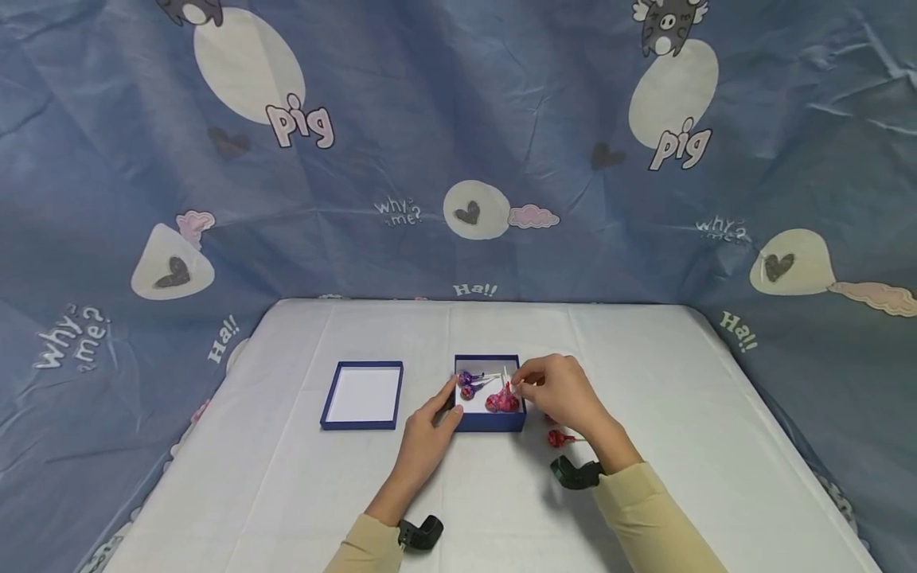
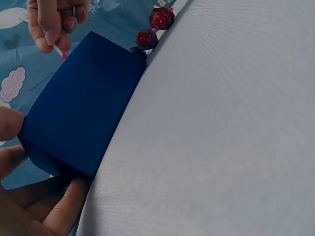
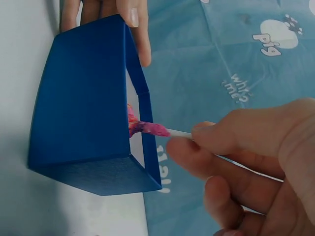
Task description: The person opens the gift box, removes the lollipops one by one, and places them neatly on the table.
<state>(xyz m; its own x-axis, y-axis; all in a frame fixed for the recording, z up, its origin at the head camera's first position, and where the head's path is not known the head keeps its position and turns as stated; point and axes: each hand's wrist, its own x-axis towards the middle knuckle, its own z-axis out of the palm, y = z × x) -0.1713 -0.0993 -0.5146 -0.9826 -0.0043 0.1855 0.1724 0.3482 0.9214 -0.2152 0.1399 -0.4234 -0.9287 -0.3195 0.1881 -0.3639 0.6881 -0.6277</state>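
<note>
A dark blue box [image 1: 489, 422] with a white inside stands open-topped on the table. My left hand [image 1: 426, 438] grips its left side, thumb near the front corner. My right hand [image 1: 564, 391], over the box's right edge, pinches the white stick of a pink-wrapped lollipop [image 3: 150, 129]; its head is partly hidden by the box wall in the right wrist view. Inside lie purple lollipops [image 1: 468, 392] at the left and pink-red lollipops [image 1: 501, 403] at the front right. Beside the box, partly under my right arm, lies a red lollipop [image 1: 556, 438]; another shows just behind it.
A shallow blue-rimmed lid [image 1: 361, 394], white inside up, lies on the table left of the box. The white-covered table [image 1: 286, 493] meets a blue printed cloth [image 1: 401, 143] at its back edge and sides.
</note>
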